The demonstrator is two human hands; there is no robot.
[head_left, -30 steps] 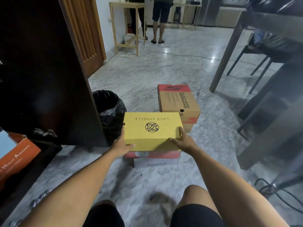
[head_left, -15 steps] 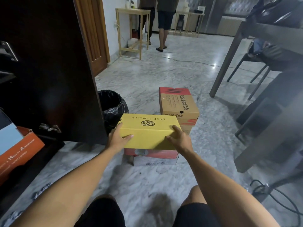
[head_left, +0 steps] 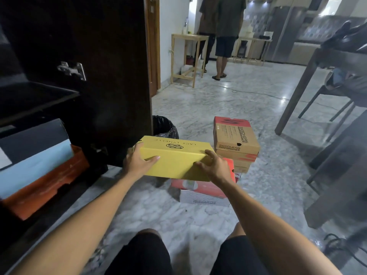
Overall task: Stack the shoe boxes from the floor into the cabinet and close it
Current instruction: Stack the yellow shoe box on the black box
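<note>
**A:** Where was the yellow shoe box at that moment?

**B:** Held between both hands, clear of the floor, and above the red-and-white box that lay just under the right fingers. The left hand gripped the box's left end, thumb laid along the near face and the other fingers wrapped round the far side. The right hand clamped the right end, fingers curled over the top edge and spread a little apart.

**A:** So neither hand was slack?

**B:** No, both were closed on the box, one at each end.

**A:** What lay beyond the fingertips?

**B:** Past the right fingers stood the brown Skechers box with a red end, resting on another box of the same kind; it was near the yellow one, though I could not tell whether they touched. Past the left fingers, a bin lined with a black bag sat against the open cabinet door.

**A:** And the cabinet itself?

**B:** To the left of the left hand, well apart from it. On its bottom shelf an orange box lay beneath a pale blue and dark box, with a dark shelf above them.

**A:** Anything farther off?

**B:** Across the marble floor two people stood by a wooden table, and a dark table stood to the right of the right hand.
</note>
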